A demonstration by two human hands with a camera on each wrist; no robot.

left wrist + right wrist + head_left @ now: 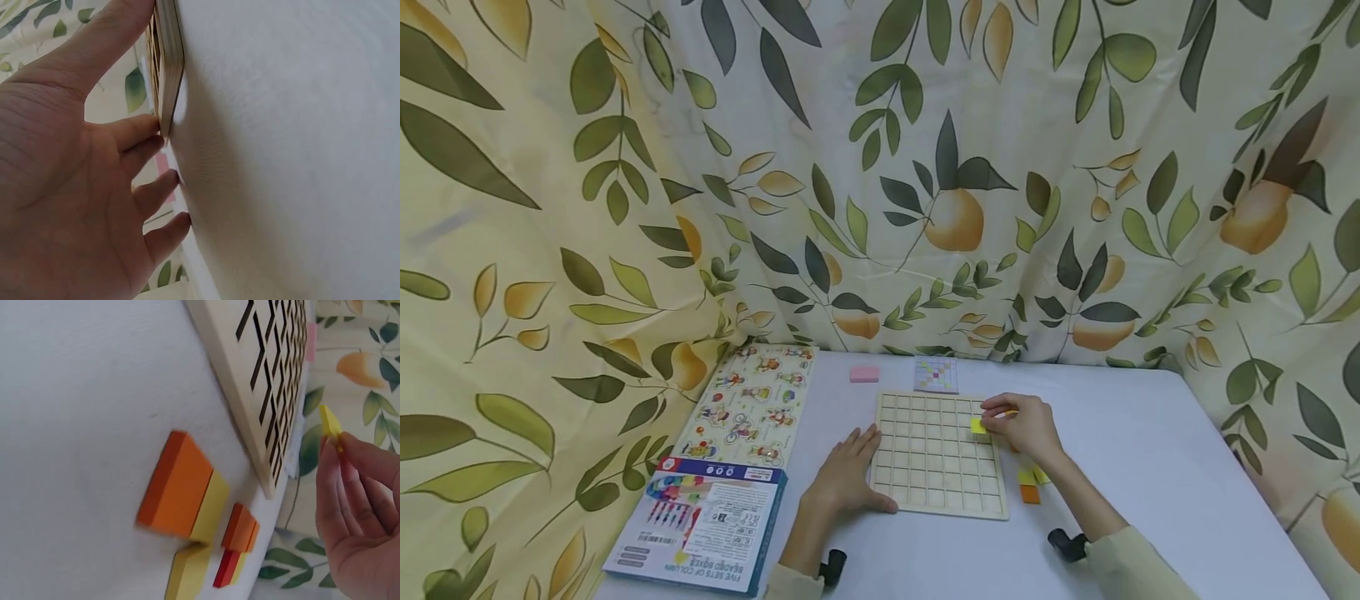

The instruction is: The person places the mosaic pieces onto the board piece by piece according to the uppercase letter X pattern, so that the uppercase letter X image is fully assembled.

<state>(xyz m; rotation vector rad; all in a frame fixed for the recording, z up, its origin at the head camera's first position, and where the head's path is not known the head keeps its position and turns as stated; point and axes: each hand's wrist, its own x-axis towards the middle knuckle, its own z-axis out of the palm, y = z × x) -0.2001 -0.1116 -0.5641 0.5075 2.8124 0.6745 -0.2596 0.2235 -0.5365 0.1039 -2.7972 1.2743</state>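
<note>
A pale wooden board (936, 458) with a grid of square recesses lies flat on the table. My left hand (842, 475) rests at its left side, fingers spread along the edge and thumb at the near corner. In the left wrist view the fingertips (164, 184) reach down to the table beside the board's edge. My right hand (1026, 429) pinches a small yellow tile (977, 426) between thumb and fingers over the board's far right part. From the right wrist view, this yellow tile (329, 422) is raised above the grid.
Loose orange (178, 484), yellow and red tiles lie right of the board. Behind it are a pink block (864, 374) and a patterned grid card (936, 375). A boxed set (700, 525) and a sheet of cartoon pictures (752, 404) lie at left. A leaf-printed curtain (880, 208) hangs behind.
</note>
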